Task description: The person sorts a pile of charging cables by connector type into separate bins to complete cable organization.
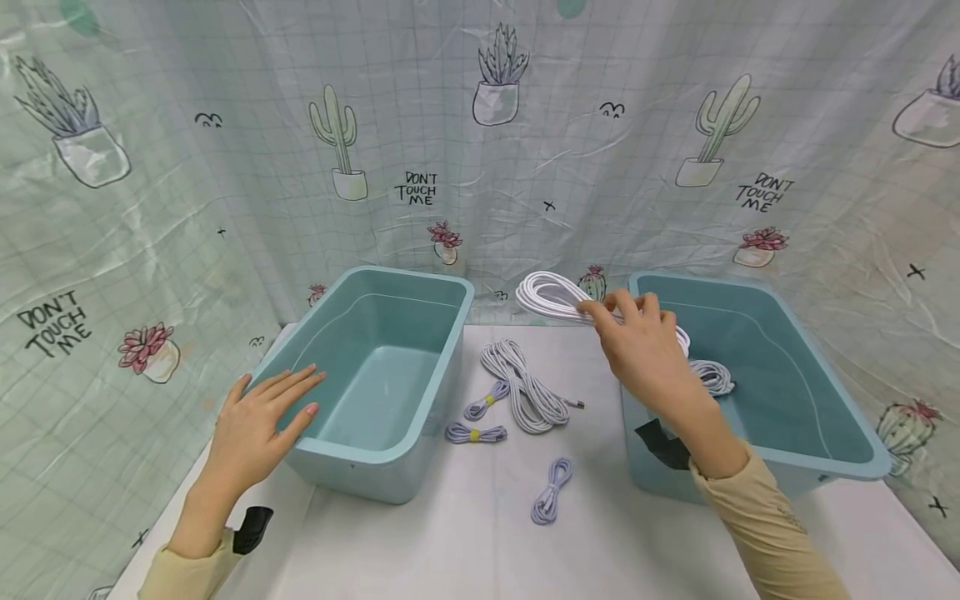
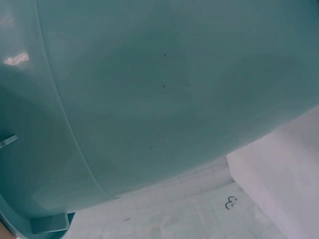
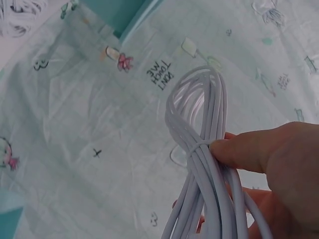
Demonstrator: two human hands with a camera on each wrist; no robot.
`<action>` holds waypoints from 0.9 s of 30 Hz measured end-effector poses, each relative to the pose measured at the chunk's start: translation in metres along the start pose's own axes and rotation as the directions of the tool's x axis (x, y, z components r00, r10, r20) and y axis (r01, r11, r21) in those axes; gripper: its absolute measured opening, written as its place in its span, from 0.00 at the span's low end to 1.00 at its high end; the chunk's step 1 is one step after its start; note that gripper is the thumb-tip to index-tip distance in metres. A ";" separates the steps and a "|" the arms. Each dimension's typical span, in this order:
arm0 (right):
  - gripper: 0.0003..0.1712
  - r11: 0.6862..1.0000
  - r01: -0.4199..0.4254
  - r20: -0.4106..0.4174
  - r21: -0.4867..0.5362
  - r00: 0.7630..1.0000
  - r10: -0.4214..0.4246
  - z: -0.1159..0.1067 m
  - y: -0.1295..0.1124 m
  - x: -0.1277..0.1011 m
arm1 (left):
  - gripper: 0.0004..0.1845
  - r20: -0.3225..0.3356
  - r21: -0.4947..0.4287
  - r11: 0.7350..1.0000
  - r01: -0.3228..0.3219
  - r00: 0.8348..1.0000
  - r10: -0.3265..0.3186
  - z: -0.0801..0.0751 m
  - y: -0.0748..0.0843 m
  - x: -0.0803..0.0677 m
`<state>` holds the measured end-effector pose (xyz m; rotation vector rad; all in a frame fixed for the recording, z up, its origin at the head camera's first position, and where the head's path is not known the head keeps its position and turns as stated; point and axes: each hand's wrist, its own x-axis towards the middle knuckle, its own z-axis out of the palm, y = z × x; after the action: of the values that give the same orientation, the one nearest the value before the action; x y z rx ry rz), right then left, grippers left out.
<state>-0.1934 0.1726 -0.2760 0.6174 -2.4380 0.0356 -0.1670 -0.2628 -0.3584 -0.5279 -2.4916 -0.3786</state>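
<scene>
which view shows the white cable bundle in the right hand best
The right wrist view: the white cable bundle fills the frame, the right hand pinching it. The head view shows it small above the right bin. The left wrist view misses it.

In front of you stands a white table (image 1: 465,533). At its 10 o'clock sits a teal bin (image 1: 375,379); at 2 o'clock sits a second teal bin (image 1: 780,392). Between them, near the centre, lies a large coiled grey cable (image 1: 522,386). Just at its 8 o'clock lie two small bundles with yellow ties (image 1: 486,401) (image 1: 476,433), and at 6 o'clock a small untied bundle (image 1: 551,490).
</scene>
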 end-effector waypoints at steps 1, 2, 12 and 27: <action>0.19 1.000 -0.003 -0.006 0.003 1.000 0.003 -0.002 0.003 -0.002 | 0.21 0.001 -0.001 1.000 0.000 1.000 0.000 0.000 0.000 0.000; 0.19 1.000 -0.007 -0.005 0.003 1.000 0.007 -0.005 0.005 -0.003 | 0.21 0.002 -0.001 1.000 -0.001 1.000 0.001 0.000 0.000 0.000; 0.21 0.998 0.009 -0.028 -0.059 1.000 -0.011 -0.024 0.038 -0.023 | 0.22 0.009 0.004 1.000 0.000 1.000 0.000 0.000 0.001 0.000; 0.24 0.981 0.046 0.001 -0.191 0.999 -0.046 -0.037 0.098 -0.048 | 0.22 -0.009 -0.013 1.000 0.004 1.000 -0.004 0.000 0.000 -0.001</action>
<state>-0.1820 0.2868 -0.2619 0.5859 -2.3869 -0.2137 -0.1660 -0.2630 -0.3588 -0.5253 -2.4837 -0.3987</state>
